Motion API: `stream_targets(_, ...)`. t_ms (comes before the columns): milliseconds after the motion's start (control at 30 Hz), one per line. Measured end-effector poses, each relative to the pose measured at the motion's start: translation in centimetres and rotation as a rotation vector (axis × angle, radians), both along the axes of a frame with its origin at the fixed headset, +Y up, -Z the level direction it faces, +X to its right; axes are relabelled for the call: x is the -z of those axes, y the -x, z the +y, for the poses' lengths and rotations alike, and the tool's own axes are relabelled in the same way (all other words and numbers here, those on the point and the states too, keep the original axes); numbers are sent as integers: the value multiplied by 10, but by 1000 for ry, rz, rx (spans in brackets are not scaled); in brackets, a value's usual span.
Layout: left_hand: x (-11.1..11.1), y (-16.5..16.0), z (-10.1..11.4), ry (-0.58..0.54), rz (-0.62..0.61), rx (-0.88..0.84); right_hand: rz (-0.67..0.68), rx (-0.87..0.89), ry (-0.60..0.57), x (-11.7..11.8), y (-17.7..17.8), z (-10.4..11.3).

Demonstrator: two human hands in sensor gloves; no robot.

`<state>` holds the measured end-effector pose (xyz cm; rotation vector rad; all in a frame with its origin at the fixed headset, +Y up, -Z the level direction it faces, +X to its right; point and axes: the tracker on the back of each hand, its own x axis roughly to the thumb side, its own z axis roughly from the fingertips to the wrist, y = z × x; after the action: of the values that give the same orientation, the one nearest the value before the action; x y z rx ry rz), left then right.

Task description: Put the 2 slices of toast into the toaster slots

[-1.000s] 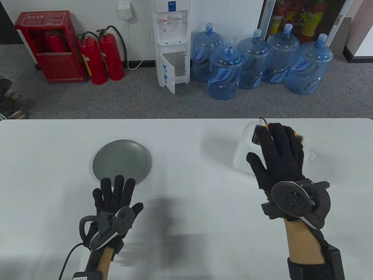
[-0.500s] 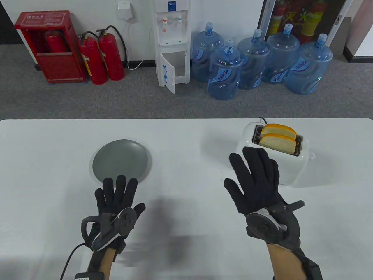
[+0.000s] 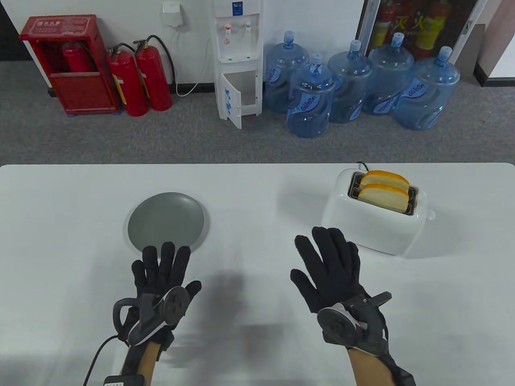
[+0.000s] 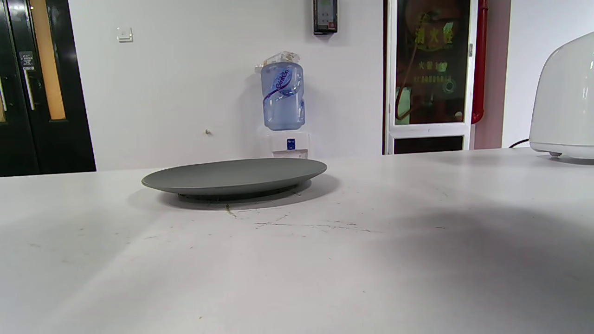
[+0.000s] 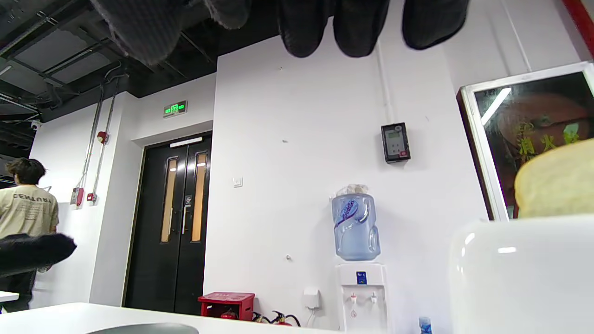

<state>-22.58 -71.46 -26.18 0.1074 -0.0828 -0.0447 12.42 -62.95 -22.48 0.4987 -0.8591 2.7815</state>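
Observation:
A white toaster [image 3: 374,225] stands at the table's right rear, with two slices of toast [image 3: 384,192] upright in its slots, tops sticking out. The toaster's side [image 4: 564,102] shows at the right edge of the left wrist view; its top [image 5: 524,273] and one slice [image 5: 557,183] show in the right wrist view. My right hand [image 3: 328,267] hovers flat, fingers spread, just in front and left of the toaster, holding nothing. My left hand [image 3: 161,269] rests flat near the front rim of the grey plate [image 3: 165,221], also bare. Fingertips [image 5: 357,32] hang from the top of the right wrist view.
The grey plate [image 4: 234,176] lies bare on the white table [image 3: 257,281]. A black cord leaves the toaster's back. Beyond the table stand water jugs [image 3: 354,96], a water dispenser [image 3: 237,60] and fire extinguishers [image 3: 139,80]. A person [image 5: 28,218] stands far off at left.
My right hand lifted off the toaster's top and drew back toward me and leftward, uncovering the two slices in the slots. The left hand has barely moved.

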Motion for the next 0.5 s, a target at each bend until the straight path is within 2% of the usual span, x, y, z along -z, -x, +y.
stream_targets(267,0,-1,0,5,-6,0,-18,12,69,0,1,-28)
stream_targets(500,0,-1,-1,7,-4,3,-30,4,109,2,1,-43)
